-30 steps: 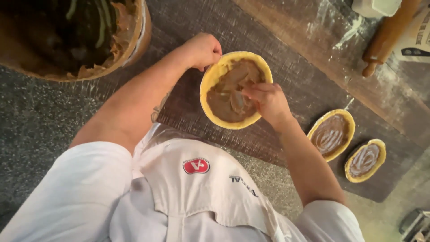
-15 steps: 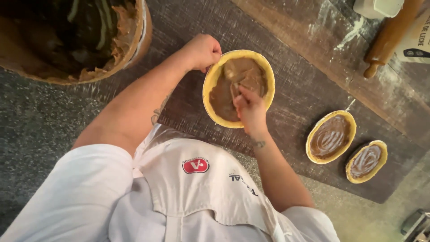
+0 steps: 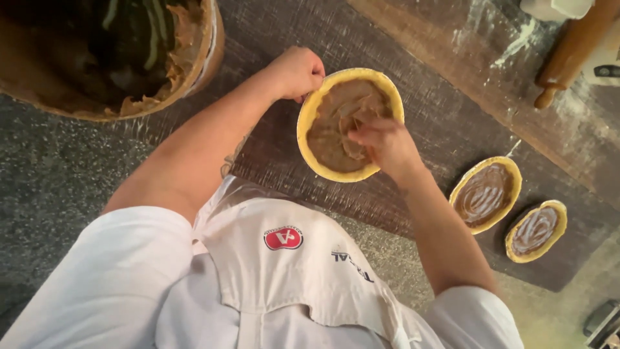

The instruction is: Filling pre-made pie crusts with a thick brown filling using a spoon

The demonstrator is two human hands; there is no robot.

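As seen from above, head view: looking down past a white apron (image 3: pixel 290 278) onto a dark woven mat (image 3: pixel 258 39) on a speckled stone counter (image 3: pixel 51 187).
Pastry shell (image 3: pixel 316 110): round, yellow-rimmed, flat on the mat straight ahead, between both hands, holding brown filling (image 3: pixel 326 139) in uneven swirls.
Left hand (image 3: pixel 298 70): curled almost closed against the far-left rim of the shell, gripping its edge.
Right hand (image 3: pixel 385 143): over the right half of the shell, fingers (image 3: pixel 361 126) bunched and bent down into the filling; impossible to tell whether pinching a small tool or nothing.
Step in hand: probably spreading the filling out across the shell, with the rim steadied.
Next move calls for: likely a light, even sweep toward the rim, without tearing the soft wall or tipping the shell.
Large wooden bowl (image 3: pixel 200 58): upper left, smeared with the same brown filling.
Two smaller filled shells (image 3: pixel 485 194) (image 3: pixel 536 231): side by side on the mat, right, surfaces already swirled.
Rolling pin (image 3: pixel 571 52): upper right, on a floured wooden board (image 3: pixel 478 84).
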